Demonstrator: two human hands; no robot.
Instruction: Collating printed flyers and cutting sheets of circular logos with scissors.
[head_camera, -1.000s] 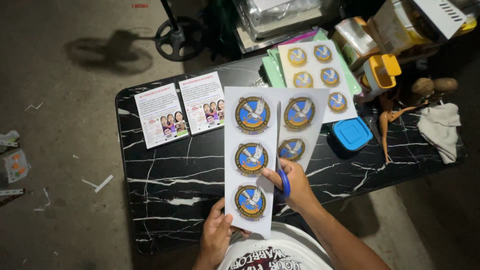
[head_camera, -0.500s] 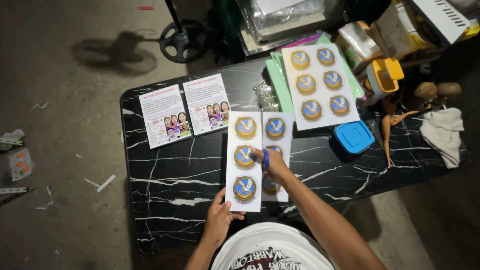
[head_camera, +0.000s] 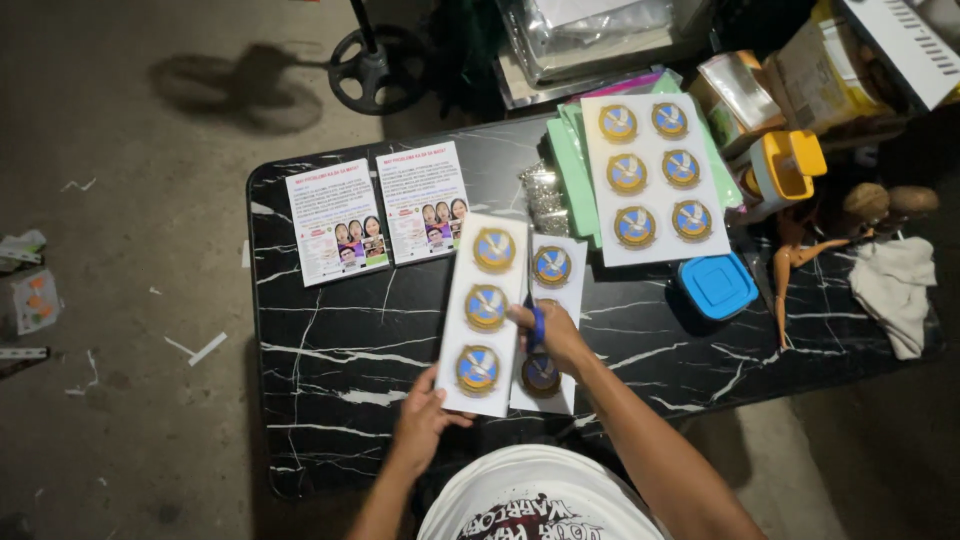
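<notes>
My left hand (head_camera: 420, 420) holds the near edge of a white paper strip (head_camera: 485, 312) printed with three round blue-and-gold emblems. My right hand (head_camera: 553, 335) grips blue-handled scissors (head_camera: 538, 325), which sit between that strip and a second strip (head_camera: 548, 330) of the same emblems, partly hidden under my hand. Both strips lie low over the black marble-patterned table (head_camera: 340, 350). A full sheet of several emblems (head_camera: 652, 178) rests on green paper at the far side.
Two printed leaflets with small photos (head_camera: 378, 212) lie at the table's far left. A blue lidded box (head_camera: 717, 285), a yellow-lidded container (head_camera: 785, 170), a doll (head_camera: 800, 262) and a white cloth (head_camera: 893, 290) crowd the right side. Paper scraps dot the floor to the left.
The sheet has come down from in front of the camera to just above the table. The scissors have cut further, so the two strips now sit apart.
</notes>
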